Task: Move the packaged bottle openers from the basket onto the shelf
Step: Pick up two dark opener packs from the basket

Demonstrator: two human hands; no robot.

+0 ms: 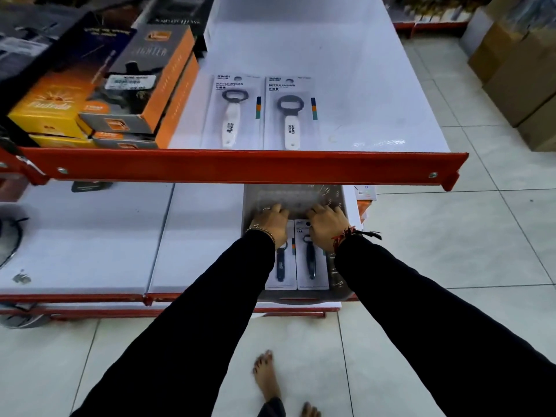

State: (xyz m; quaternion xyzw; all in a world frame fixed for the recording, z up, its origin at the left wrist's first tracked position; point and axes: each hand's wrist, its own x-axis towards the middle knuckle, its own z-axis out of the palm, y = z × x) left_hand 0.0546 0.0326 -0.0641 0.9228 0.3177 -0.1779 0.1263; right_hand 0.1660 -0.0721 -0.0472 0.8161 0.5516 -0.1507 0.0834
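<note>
Both hands down in the grey basket (341, 206): left hand (270, 222) and right hand (326, 225) lie palm-down on the dark-handled packaged openers (311, 266), whether either grip is clamped I cannot tell. Beyond them, two white-handled openers (260, 112) lie side by side on the upper shelf (361, 100).

On the upper shelf (346, 70) I can read "RIMEI" and "BOTTLE OPENER" on the card of the left white-handled opener pack (233, 111), and "BOTTLE OPENER" again on the right white-handled opener pack (290, 114), with "RIMEI" running down both white handles. The grey and orange box (144, 82) beside them carries pale lettering that looks like "LIGHTER", though I cannot be sure, and its price sticker is too blurred for me. Print on the dark-handled packs (296, 260) in the basket (338, 275) is too small for me to read.
</note>
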